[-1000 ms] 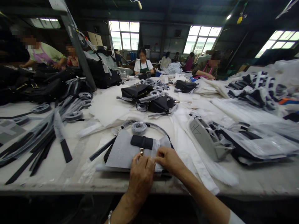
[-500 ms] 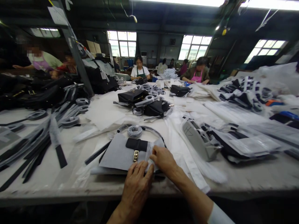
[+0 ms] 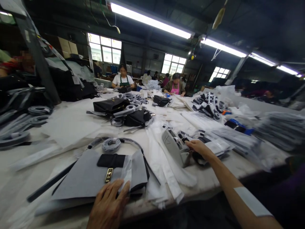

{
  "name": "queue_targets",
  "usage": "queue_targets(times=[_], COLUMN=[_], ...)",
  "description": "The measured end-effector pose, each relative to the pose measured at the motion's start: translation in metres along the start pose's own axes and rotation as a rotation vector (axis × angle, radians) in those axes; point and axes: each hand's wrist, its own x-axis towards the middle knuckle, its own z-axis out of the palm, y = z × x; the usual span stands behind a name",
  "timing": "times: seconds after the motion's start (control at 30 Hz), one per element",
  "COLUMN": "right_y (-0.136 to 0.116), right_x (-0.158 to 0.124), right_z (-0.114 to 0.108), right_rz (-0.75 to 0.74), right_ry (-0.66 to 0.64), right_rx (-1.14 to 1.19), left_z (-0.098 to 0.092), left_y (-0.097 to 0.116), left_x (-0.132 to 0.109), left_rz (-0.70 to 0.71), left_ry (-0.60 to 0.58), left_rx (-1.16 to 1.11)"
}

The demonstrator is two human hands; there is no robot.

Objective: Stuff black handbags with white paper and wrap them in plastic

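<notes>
A handbag [image 3: 85,175] lies near the table's front edge, its front covered by a grey sheet. A black flap strap [image 3: 111,160] with a gold clasp [image 3: 109,175] shows over the sheet, and a clear strip [image 3: 127,170] crosses the strap's right end. My left hand [image 3: 108,202] rests on the bag's lower edge below the clasp, fingers stretched out. To the right, my right hand [image 3: 199,149] is at a grey tape dispenser [image 3: 171,144], fingertips drawn together at its right end; what lies between them is hidden.
A wrapped coil [image 3: 111,145] lies behind the bag. Black bags [image 3: 111,106] and wrapped straps stand mid-table. White sheeting [image 3: 164,178] runs beside the dispenser. Plastic-wrapped pieces [image 3: 219,144] lie right of it, with a large stack [image 3: 283,128] farther right. Co-workers [image 3: 122,79] sit across the table.
My right hand has left the bag's strap and moved right to the tape dispenser. My left hand stays on the bag. The view has turned to the right.
</notes>
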Motion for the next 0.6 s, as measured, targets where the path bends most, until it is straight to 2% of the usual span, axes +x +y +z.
queue_targets(times=[0.1, 0.27, 0.37, 0.47, 0.6], right_y=[-0.001, -0.023, -0.033, -0.03, -0.011], right_x=[0.011, 0.03, 0.035, 0.032, 0.02], right_z=[0.004, 0.004, 0.006, 0.005, -0.002], right_rz=[0.001, -0.001, 0.008, 0.086, 0.248], right_ry=[-0.108, -0.101, -0.14, -0.208, -0.325], right_rx=[-0.001, -0.056, -0.037, -0.049, -0.04], left_z=[-0.001, -0.003, -0.006, -0.007, -0.004], left_y=[0.0, 0.0, 0.001, 0.001, 0.0], left_x=[0.001, 0.003, 0.005, 0.006, 0.003], left_rz=[0.005, 0.012, 0.018, 0.012, 0.013], left_ry=[-0.007, -0.003, 0.006, 0.021, 0.024], left_rx=[-0.002, -0.002, -0.006, -0.011, -0.007])
